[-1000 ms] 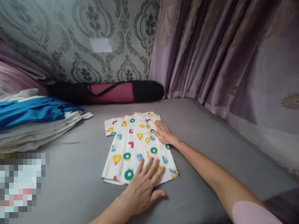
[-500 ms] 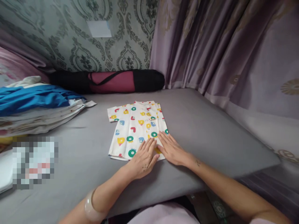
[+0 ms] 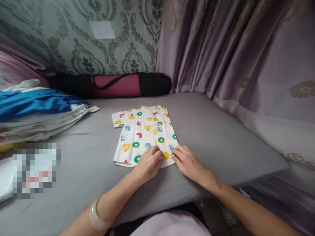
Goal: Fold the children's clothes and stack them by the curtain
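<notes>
A small white shirt [image 3: 142,131] with colourful duck and letter-like prints lies on the grey sheet. Its left sleeve sticks out, while the right side is folded inward. My left hand [image 3: 150,162] rests on the lower hem near the middle, fingers bent and close together on the cloth. At the lower right corner, my right hand [image 3: 188,162] has its fingers curled together on the shirt's edge. The fabric under the fingertips is partly hidden.
A pile of folded clothes [image 3: 44,105] lies at the left, above a blurred-out item [image 3: 39,170]. Along the wall lies a black and dark red long bag [image 3: 118,86]. Purple curtains [image 3: 221,49] hang at the right.
My right hand has moved off the shirt's surface to its lower right corner, and its fingers have curled. My left hand's fingers are more bent. The view has shifted slightly.
</notes>
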The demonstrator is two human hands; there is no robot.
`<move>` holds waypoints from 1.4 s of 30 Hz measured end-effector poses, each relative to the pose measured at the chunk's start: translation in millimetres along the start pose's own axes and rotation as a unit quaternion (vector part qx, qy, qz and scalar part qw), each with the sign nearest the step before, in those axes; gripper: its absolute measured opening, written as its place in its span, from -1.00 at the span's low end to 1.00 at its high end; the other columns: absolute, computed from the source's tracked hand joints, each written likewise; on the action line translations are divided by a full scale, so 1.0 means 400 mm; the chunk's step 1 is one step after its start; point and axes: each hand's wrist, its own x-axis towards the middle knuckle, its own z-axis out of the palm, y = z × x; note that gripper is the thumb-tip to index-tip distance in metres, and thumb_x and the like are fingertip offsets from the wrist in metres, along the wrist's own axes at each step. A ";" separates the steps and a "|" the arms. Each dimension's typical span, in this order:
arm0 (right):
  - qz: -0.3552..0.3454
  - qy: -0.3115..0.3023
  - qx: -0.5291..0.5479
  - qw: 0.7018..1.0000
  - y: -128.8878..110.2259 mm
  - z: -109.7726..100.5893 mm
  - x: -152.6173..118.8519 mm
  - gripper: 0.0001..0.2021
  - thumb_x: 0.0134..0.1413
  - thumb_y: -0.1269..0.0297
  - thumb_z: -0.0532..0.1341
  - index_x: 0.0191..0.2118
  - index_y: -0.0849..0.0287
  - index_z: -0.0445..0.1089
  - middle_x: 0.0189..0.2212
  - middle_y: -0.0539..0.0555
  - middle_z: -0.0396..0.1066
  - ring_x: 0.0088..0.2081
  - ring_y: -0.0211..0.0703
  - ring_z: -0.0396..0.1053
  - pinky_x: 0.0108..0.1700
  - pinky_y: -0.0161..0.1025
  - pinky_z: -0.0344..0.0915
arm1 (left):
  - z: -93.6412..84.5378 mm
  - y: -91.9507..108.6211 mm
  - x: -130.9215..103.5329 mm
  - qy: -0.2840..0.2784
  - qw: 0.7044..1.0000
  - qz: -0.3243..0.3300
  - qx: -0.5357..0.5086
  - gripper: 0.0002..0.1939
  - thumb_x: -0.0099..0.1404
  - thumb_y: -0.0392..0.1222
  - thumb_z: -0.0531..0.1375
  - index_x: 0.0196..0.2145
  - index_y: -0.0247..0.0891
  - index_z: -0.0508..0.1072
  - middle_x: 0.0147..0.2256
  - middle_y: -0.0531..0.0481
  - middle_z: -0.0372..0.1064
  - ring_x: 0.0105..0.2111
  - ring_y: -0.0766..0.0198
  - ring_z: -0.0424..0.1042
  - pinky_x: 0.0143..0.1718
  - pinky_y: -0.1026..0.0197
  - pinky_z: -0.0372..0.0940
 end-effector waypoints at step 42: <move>0.050 -0.118 -0.058 0.990 0.122 0.166 0.571 -0.38 0.33 0.04 -0.25 0.39 0.24 -0.19 0.39 0.12 -0.29 0.38 -0.06 -0.38 0.33 0.06 -0.37 | -0.087 -0.112 -0.009 0.019 0.960 -0.205 0.190 -0.55 0.36 -0.21 0.04 0.18 -0.33 0.19 0.26 -0.35 0.05 0.30 -0.17 -0.08 0.22 -0.26 -0.03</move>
